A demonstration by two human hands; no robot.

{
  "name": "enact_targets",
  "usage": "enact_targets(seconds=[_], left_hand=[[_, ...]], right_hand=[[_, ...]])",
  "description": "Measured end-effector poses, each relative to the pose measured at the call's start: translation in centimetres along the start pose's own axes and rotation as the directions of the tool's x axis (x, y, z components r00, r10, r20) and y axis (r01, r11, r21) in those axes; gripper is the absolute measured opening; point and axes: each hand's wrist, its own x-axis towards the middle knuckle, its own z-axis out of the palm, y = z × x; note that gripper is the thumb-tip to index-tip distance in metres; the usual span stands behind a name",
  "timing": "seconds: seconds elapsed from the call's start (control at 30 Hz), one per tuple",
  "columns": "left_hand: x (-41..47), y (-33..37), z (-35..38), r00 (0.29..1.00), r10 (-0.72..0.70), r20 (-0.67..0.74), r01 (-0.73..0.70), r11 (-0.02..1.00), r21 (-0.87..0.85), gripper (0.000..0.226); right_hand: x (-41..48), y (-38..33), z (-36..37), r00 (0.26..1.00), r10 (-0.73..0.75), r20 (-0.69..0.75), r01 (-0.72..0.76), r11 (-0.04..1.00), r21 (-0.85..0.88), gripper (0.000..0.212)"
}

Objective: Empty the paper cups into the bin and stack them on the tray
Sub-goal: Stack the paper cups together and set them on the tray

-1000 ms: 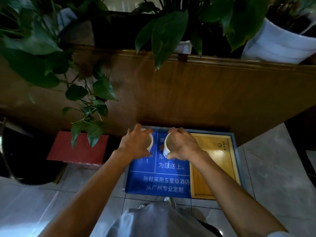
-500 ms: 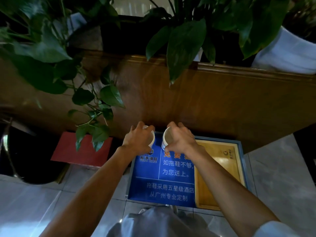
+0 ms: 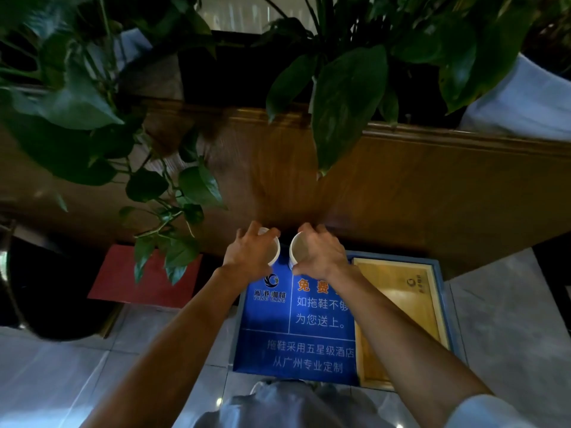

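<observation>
My left hand (image 3: 251,254) grips a white paper cup (image 3: 274,249) from above, and most of the cup is hidden under the fingers. My right hand (image 3: 321,254) holds a second white paper cup (image 3: 296,250) with its mouth tilted to the left, so its pale inside shows. The two cups sit side by side, almost touching, over the far edge of a blue box (image 3: 296,332) with printed text. A wooden tray (image 3: 398,319) lies in the right half of that box. The dark round bin (image 3: 46,291) stands at the far left on the floor.
A wooden counter front (image 3: 401,196) rises just behind the cups, with potted plants (image 3: 349,97) hanging over it. Trailing leaves (image 3: 173,230) droop at the left above a red box (image 3: 123,279). Pale tiled floor (image 3: 509,335) surrounds the blue box.
Both hands, each still holding its cup, have risen away from the blue box toward the counter. The view has tilted upward, showing more of the plants.
</observation>
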Motion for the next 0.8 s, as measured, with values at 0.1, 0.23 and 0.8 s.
enact_targets(seconds=[0.1,0.23,0.8], left_hand=[[0.5,0.0,-0.2,1.000,0.004,0.013,-0.005,1.000,0.011,0.084],[1.7,0.2,-0.8,0.996,0.011,0.085,-0.013,0.999,0.029,0.089],[2.3,0.8,-1.3,0.990,-0.028,0.139,0.020,0.998,0.060,0.096]], right_hand=[[0.3,-0.1,0.3,1.000,0.002,-0.006,-0.002,1.000,-0.010,0.091],[1.0,-0.5,0.3,1.000,0.025,0.006,-0.025,0.999,-0.024,0.091],[1.7,-0.3,0.1,0.995,0.085,0.046,-0.084,0.996,-0.022,0.091]])
